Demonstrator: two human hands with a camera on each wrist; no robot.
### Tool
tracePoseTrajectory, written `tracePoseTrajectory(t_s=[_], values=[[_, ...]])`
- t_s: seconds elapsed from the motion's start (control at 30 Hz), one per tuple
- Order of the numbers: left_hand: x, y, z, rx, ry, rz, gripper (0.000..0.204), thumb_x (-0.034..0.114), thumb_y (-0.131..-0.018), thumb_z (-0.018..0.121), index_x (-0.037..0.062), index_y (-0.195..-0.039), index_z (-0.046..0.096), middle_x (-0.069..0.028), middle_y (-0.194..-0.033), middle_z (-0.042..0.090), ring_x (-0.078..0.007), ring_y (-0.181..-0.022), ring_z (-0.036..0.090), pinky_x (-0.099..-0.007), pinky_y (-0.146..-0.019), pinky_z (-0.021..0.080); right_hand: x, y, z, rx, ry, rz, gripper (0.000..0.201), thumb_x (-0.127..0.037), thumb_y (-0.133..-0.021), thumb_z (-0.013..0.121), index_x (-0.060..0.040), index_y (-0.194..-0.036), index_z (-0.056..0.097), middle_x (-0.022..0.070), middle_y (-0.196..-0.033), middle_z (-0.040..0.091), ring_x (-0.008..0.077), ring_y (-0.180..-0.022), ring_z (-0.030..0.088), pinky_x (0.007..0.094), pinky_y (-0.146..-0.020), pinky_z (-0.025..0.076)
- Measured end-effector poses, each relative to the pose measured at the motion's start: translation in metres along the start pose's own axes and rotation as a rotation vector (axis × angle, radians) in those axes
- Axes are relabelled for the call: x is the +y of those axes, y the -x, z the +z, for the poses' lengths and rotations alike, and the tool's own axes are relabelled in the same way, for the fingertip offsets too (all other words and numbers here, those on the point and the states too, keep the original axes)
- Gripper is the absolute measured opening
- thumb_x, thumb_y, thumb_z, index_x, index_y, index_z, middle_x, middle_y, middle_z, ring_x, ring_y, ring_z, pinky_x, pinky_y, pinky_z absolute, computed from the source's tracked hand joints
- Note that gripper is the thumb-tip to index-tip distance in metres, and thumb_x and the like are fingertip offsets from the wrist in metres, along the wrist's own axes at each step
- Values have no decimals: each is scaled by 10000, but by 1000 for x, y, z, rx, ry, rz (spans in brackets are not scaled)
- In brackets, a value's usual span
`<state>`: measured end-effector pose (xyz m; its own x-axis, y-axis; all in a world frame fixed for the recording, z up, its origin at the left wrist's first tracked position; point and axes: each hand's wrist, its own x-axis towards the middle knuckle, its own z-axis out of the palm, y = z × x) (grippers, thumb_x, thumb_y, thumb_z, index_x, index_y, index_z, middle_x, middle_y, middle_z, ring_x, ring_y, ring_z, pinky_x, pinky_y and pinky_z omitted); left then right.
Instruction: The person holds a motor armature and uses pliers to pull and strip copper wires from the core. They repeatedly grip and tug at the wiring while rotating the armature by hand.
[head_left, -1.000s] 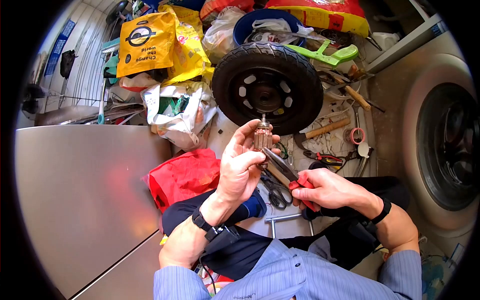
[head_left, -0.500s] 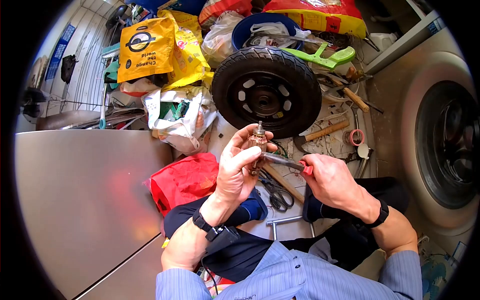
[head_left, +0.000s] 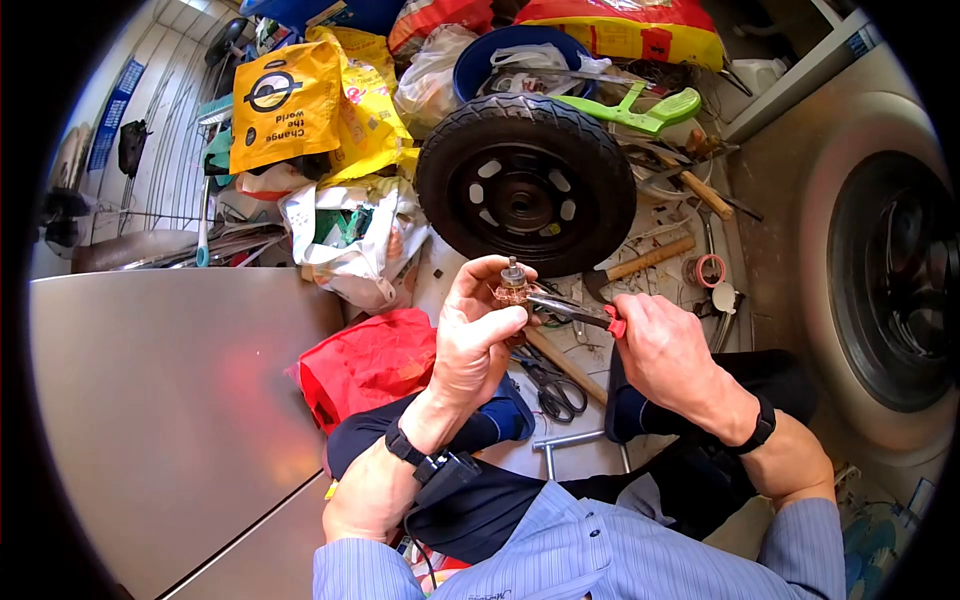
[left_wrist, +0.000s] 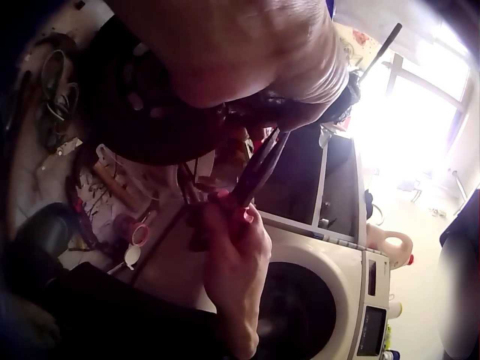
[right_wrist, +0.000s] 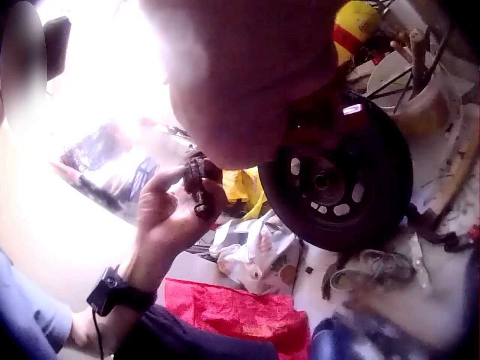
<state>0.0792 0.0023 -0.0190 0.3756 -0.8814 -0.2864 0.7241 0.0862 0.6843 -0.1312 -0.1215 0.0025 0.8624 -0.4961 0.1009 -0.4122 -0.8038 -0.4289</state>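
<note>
My left hand [head_left: 470, 340] grips a small motor armature [head_left: 512, 290] between thumb and fingers, its metal shaft pointing up. Copper windings show frayed just below the shaft end. From the right, my right hand [head_left: 665, 345] holds long-nose pliers [head_left: 575, 312] by their red handles, back of the hand upward. The plier tips are right at the copper windings. In the left wrist view the dark plier jaws [left_wrist: 259, 172] reach up from the right hand [left_wrist: 240, 262]. The right wrist view shows the armature [right_wrist: 197, 184] pinched in the left hand [right_wrist: 165, 214].
A black-tyred wheel [head_left: 525, 190] stands just beyond the hands. Scissors [head_left: 555, 390], a hammer [head_left: 650, 260] and other tools lie on the floor. A red bag [head_left: 370, 360] is at the left, a washing machine [head_left: 830, 300] at the right.
My right hand has turned over and moved slightly up, bringing the pliers from a slant to nearly level. Their tips now meet the windings nearer the shaft. The armature sits a little lower.
</note>
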Motion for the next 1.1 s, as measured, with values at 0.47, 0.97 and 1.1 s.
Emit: tracePoseTrajectory(t_s=[0.47,0.97,1.1], values=[[1,0,-8,19,-269,51,492,-82,-874,733,29,-1325,568,-95,-1278,673,-167,-1127,669,-300,-957,559,9,-7,6,25,151,-115,193,-74,-824,659,-17,-996,593,105,-857,615,273,-807,625,390,-715,488],[13,-1,-11,-57,-158,1,550,-25,-899,738,44,-1399,520,-155,-1347,620,-234,-1156,661,-397,-962,596,9,-12,11,105,92,-165,141,-101,-823,673,-59,-910,571,83,-760,566,265,-714,594,395,-672,435],[21,2,-10,-134,-12,-50,509,19,-948,700,59,-1424,526,-164,-1372,611,-245,-1164,666,-408,-969,597,6,-15,8,92,14,-159,258,-3,-766,712,-23,-995,596,118,-833,625,309,-775,628,408,-704,468]])
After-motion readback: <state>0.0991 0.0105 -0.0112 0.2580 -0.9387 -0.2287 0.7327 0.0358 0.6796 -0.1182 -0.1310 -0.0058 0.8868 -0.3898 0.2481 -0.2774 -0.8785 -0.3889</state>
